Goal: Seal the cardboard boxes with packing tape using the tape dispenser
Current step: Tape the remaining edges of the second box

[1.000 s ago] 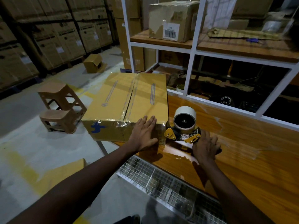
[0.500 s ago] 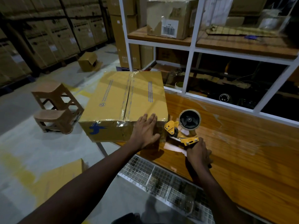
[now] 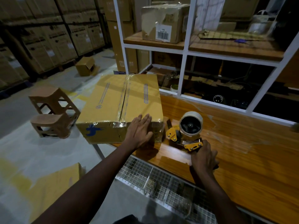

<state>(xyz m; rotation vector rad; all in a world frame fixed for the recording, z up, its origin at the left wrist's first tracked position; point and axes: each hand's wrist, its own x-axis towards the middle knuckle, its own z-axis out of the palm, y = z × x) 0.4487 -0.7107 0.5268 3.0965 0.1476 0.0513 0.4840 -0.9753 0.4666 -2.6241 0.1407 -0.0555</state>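
Note:
A closed brown cardboard box (image 3: 113,101) with clear tape along its top seam sits on the left end of the wooden table (image 3: 242,159), overhanging its edge. My left hand (image 3: 140,130) rests flat on the box's near right corner, fingers straight. Just right of the box stands a yellow tape dispenser (image 3: 186,135) with a white tape roll. My right hand (image 3: 204,156) grips its handle on the tabletop.
A white-framed shelf (image 3: 182,50) with a barcode-labelled box (image 3: 163,21) rises behind the table. Two brown plastic stools (image 3: 51,110) stand on the floor at left, near a small open carton (image 3: 85,66). Flat cardboard (image 3: 53,188) lies below left. A wire mesh tray (image 3: 161,186) runs under the table's near edge.
My right hand has closed round the dispenser's handle and drawn it slightly back toward me and to the right. My left hand has stayed on the box.

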